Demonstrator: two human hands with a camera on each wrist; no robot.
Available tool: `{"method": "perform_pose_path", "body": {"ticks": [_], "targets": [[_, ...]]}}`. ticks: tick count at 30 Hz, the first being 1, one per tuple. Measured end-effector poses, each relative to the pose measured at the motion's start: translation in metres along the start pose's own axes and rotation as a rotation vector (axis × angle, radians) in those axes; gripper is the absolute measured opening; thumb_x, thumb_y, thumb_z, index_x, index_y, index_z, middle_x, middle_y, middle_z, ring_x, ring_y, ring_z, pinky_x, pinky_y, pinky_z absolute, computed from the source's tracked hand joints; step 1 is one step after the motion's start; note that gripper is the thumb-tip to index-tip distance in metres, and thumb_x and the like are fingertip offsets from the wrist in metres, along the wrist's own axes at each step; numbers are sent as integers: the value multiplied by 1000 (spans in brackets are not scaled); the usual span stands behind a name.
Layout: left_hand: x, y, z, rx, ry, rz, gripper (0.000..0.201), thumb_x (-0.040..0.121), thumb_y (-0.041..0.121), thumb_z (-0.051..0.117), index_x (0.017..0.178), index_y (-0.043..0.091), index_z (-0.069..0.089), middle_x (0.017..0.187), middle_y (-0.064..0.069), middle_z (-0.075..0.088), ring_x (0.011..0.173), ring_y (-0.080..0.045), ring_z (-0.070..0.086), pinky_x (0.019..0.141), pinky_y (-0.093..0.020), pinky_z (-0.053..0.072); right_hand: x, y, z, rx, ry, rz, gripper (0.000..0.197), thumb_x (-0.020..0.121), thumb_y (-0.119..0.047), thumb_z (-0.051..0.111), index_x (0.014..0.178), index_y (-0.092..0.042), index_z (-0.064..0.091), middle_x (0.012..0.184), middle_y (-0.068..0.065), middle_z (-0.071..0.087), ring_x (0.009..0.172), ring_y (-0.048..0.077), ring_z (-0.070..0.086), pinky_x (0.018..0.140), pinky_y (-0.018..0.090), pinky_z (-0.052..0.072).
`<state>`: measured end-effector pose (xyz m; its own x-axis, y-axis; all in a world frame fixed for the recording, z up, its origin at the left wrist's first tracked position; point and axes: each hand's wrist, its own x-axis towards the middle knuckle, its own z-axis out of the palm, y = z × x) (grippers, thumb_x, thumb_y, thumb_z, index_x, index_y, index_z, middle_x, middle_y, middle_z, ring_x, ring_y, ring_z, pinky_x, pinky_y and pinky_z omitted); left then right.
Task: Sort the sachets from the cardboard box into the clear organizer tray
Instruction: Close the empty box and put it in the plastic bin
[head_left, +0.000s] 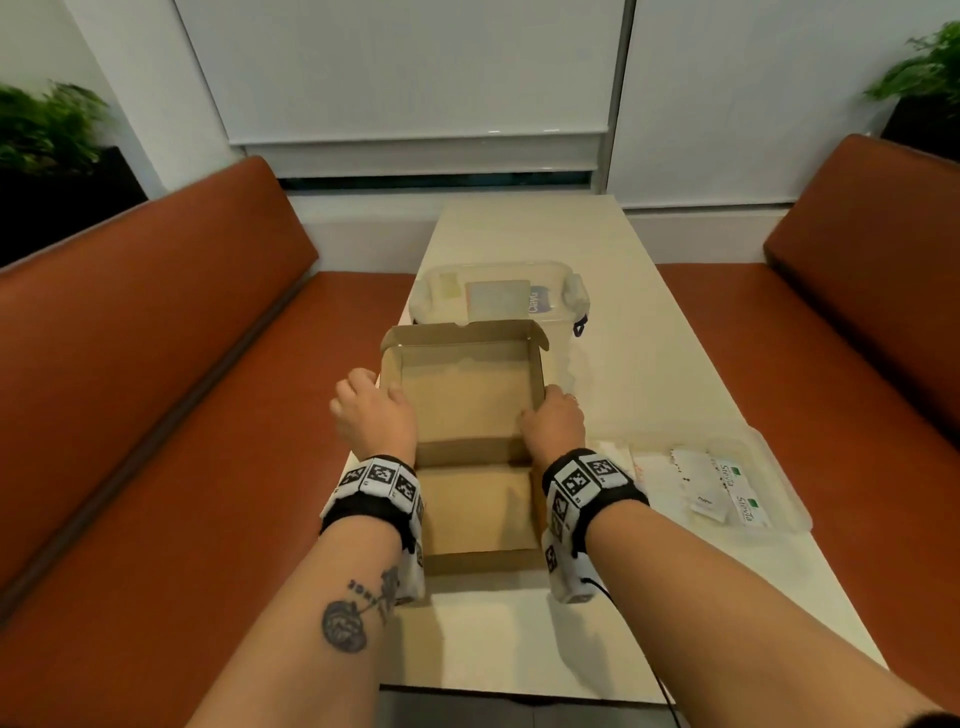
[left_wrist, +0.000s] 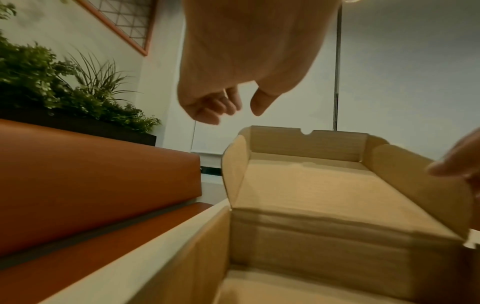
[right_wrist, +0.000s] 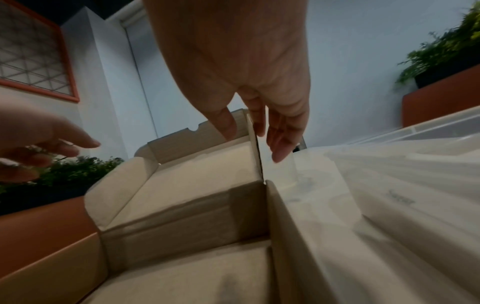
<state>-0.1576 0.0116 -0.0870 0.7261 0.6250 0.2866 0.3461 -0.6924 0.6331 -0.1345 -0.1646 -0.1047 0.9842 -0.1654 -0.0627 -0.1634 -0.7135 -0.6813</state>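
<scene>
Orange booth seats flank a pale bench (head_left: 613, 364), blinds behind, planters in both corners. On it I've got one cardboard box (head_left: 470, 512) lying open with its lid (head_left: 462, 395) flopped away from me; both halves look empty, no sachets left inside that I can see. My right hand (head_left: 553, 421) has thumb inside and fingers (right_wrist: 279, 148) outside the lid's right flap, a light pinch on the cardboard. My left hand (head_left: 371, 413) is at the lid's left edge with fingers (left_wrist: 210, 112) loosely curled, holding nothing; can't tell if it's touching. Step looks like closing the emptied box: I'd grip both side flaps evenly, fold the lid toward me, tuck flaps in, avoid knocking the tray. One clear organizer tray (head_left: 779, 467) sits just right of the box, the sachets (head_left: 719, 483) already in it: two green-marked Stevia sticks, at least two white ones, more blurred at its left end. One lidded clear tub (head_left: 493, 296) behind the box.
</scene>
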Motion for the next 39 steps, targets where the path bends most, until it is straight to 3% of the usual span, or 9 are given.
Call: {"method": "perform_pose_path", "body": {"ticks": [8,15,17,22,25,27,32,36,39], "targets": [[17,-7,3,-586,-386,-435,65,100,54,11,151,15,21,156,-11,26,142,-30,26,114,-42,21,6,-12,-3,586,-11,105,59,99,-47,29,147,-13,28,149,12,35,137,29,33,115,39,25],[17,-14,-20,-892,-483,-630,77,92,68,6,142,21,40,148,-12,41,135,-31,38,112,-55,27,-10,-16,-13,910,-140,256,76,89,-71,16,143,-22,36,134,10,51,122,26,49,102,44,40],[14,-17,-25,-924,-515,-652,83,89,72,6,148,18,31,151,-11,37,138,-31,35,113,-53,27,-17,-18,-16,943,-179,252,75,88,-73,11,136,-27,45,110,6,61,100,20,58,76,36,47],[2,-31,-34,-1137,-467,-719,84,83,80,10,95,11,56,70,-4,66,63,-19,62,52,-26,50,-25,-11,-22,1013,-257,269,82,78,-84,10,103,-24,60,101,7,60,93,25,56,78,45,43],[-2,-37,-37,-1298,-603,-674,95,72,89,20,108,9,57,95,-11,69,89,-24,65,72,-35,55,-30,-6,-23,1054,-331,263,86,72,-88,24,114,-22,59,114,8,58,108,28,51,89,49,43],[-6,-34,-41,-1307,-670,-599,74,78,81,40,110,16,60,105,-7,69,100,-21,64,76,-36,55,-35,-6,-25,1066,-363,256,73,75,-80,42,117,-23,59,115,6,57,109,26,51,85,46,45],[-17,-45,-39,-1327,-525,-547,33,97,28,44,66,21,49,50,9,50,54,-9,44,45,-15,42,-42,1,-23,1148,-331,239,23,82,-48,59,86,-26,60,88,-1,60,93,19,52,74,31,43],[-18,-58,-33,-1114,-472,-505,17,93,22,54,78,18,62,66,2,62,67,-14,61,64,-25,50,-44,17,-15,1173,-246,170,13,87,-32,59,89,-20,58,84,0,62,89,18,60,85,35,48],[-19,-66,-24,-980,-383,-510,13,85,6,61,87,13,71,72,3,69,56,-11,63,52,-21,51,-50,30,-6,1061,-85,141,17,86,-26,62,93,-11,57,87,3,61,83,17,62,76,34,54]]}}
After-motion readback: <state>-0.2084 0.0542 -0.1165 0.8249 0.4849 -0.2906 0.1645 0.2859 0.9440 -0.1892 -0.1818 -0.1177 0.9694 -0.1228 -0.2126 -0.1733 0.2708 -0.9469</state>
